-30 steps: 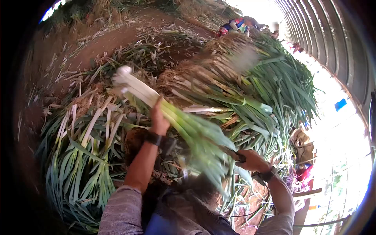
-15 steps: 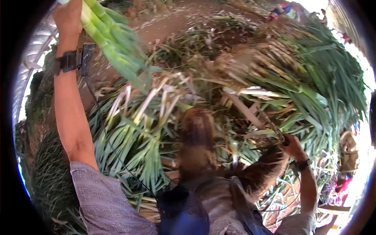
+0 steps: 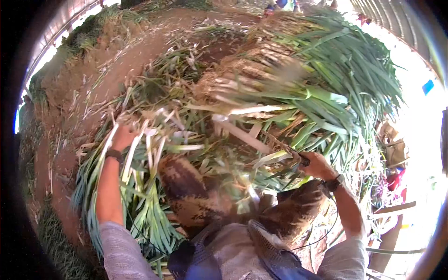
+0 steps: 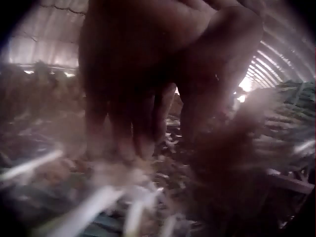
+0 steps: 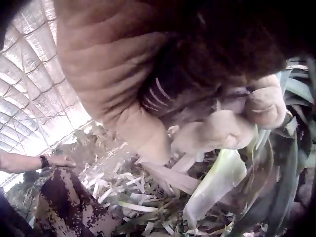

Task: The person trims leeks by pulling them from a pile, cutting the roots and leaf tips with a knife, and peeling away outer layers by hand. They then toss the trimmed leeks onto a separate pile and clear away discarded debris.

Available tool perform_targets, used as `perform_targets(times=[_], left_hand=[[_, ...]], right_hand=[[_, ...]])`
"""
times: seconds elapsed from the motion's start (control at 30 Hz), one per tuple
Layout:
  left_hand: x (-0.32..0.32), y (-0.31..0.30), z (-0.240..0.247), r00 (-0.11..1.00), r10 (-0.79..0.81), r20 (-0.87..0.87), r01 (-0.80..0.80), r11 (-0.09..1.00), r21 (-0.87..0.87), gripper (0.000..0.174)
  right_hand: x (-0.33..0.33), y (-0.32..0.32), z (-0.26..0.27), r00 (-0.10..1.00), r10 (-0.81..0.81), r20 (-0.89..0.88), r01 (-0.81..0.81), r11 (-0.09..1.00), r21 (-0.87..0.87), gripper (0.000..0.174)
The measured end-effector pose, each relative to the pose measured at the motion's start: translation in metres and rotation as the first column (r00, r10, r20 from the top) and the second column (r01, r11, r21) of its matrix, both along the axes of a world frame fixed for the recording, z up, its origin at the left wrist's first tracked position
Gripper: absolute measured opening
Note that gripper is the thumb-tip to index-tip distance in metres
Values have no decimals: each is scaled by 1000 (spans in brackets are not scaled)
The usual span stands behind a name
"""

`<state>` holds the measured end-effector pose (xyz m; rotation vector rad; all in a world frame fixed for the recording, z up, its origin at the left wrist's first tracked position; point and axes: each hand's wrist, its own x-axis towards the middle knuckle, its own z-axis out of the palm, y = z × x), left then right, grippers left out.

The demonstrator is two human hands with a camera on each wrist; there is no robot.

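My left hand (image 3: 124, 136) is over the root ends of a pile of leeks (image 3: 156, 205) at the left. In the left wrist view its fingers (image 4: 121, 126) point down with the thumb apart, and nothing is held between them; blur hides whether they touch a stalk. My right hand (image 3: 316, 166) grips the dark handle of a knife (image 3: 280, 142), whose brownish blade points up and left above the debris. From the right wrist camera, fingers and thumb curl round the dark handle (image 5: 165, 91), and a pale green leaf (image 5: 217, 182) lies just beyond.
A large heap of leeks (image 3: 336, 65) lies at the upper right, roots leftward. A wooden strip (image 3: 245, 136) slants near the knife. Two brown-patched knees (image 3: 184, 186) stand between the hands. Bare soil (image 3: 112, 74) stretches upper left; other people (image 3: 282, 5) are at the top.
My left hand swung out to the far left with a bunch of leeks, then came back down to the left pile without it. My right hand has kept the knife, on the right.
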<state>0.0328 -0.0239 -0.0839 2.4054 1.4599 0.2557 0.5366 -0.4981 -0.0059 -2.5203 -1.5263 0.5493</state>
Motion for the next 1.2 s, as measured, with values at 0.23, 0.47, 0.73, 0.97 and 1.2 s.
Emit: perform_targets(times=[0.23,0.47,0.73,0.97,1.2], left_hand=[[273,-96,42,837,-389,384,466,875,-130,49],[425,-155,-12,702,-712,10,703,696,149,61],[425,-168,-16,619,-781,85,730,612,305,47],[321,-192,84,385,-901,-201,919,354,173,35],[299,-60,-10,573,-784,-238,819,538,200,45]], right_hand=[[40,-5,-17,993,-108,-49,109,994,11,38],[48,-19,-43,958,-169,-233,221,950,219,41],[43,-12,-50,926,-175,-333,279,914,293,38],[19,-19,3,876,-61,-479,315,824,472,24],[24,-22,-7,928,-38,-371,174,925,339,32]])
